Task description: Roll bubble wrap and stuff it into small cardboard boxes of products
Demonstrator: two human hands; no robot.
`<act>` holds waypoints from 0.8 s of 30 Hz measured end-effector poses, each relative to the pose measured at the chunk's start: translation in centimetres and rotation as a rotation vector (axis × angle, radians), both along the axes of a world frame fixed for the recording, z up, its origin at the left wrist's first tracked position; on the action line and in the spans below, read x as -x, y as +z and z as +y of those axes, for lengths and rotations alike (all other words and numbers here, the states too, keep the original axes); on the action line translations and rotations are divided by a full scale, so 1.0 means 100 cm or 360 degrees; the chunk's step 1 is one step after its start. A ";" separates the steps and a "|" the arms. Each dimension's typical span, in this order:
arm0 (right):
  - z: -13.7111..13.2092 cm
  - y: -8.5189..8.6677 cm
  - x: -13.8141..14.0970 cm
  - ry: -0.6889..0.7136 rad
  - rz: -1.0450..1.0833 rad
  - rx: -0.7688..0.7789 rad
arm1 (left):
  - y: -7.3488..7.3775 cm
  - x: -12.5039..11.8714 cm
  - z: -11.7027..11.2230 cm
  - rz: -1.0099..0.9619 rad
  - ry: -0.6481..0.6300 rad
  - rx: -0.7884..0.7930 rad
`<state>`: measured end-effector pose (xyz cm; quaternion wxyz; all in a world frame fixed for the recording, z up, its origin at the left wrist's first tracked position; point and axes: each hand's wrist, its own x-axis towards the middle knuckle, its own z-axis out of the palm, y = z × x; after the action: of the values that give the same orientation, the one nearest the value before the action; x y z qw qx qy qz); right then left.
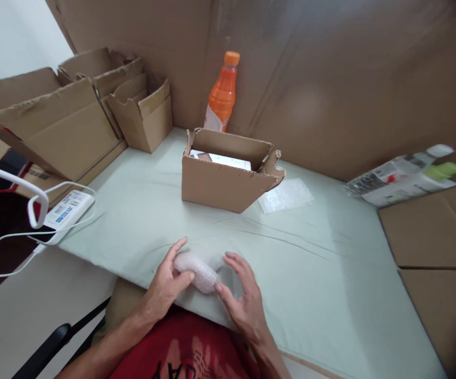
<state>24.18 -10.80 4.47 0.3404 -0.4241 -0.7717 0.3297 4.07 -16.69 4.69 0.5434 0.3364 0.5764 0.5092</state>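
A small roll of bubble wrap (198,272) lies at the table's near edge, in front of my body; whatever may be inside it cannot be made out. My left hand (165,287) grips its left end, the thumb on top and the fingers on the far side. At the other end, my right hand (244,299) has its thumb on the bundle and its fingers curved around behind. Beyond the hands stands an open cardboard box (216,183) holding a white printed box (228,161). A flat piece of bubble wrap (289,197) rests beside it.
Several cardboard bins (151,118) line the back left. An orange drink bottle (223,95) stands behind the open box. On the left edge lies a white power strip (70,210) with a looped cable. A clear bottle (402,166) leans at the right, above cardboard panels (433,226).
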 end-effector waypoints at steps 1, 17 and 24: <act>0.003 0.000 -0.005 -0.0017 -0.0002 -0.0014 | 0.003 0.000 0.002 0.0057 -0.0045 -0.0050; 0.098 0.131 -0.016 -0.0187 -0.0139 -0.0527 | -0.004 0.038 0.089 0.0528 0.0473 -0.0483; 0.207 0.214 0.021 -0.0380 -0.1490 -0.0596 | -0.042 0.046 0.132 0.0993 0.0621 -0.0569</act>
<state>22.11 9.89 25.90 0.0639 -0.5431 -0.8334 -0.0804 -0.57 -3.46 0.50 0.1687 0.4480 0.6691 0.5685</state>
